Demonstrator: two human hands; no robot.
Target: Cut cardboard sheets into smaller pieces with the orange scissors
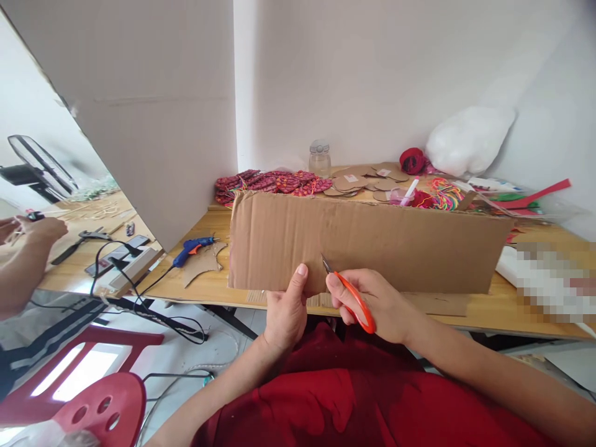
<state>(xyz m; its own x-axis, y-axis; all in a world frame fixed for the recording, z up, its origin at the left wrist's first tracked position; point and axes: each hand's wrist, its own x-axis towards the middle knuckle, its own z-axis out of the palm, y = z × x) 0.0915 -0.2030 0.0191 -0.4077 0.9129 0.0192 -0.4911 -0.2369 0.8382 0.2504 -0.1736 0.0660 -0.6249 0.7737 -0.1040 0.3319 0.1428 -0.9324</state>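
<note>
A long brown cardboard piece stands upright in front of me, above the table's front edge. My left hand grips its lower edge, thumb on the near face and the other fingers hidden behind. In my right hand is a pair of scissors with orange handles. Their dark tips lie against or just before the near face of the cardboard, right of my left thumb; I cannot tell whether they touch it.
Braided red yarn pieces, a glass jar, cardboard cutouts and a white plastic bag line the wall. At left are a blue glue gun, a power strip with cables, a red chair and another person's arm.
</note>
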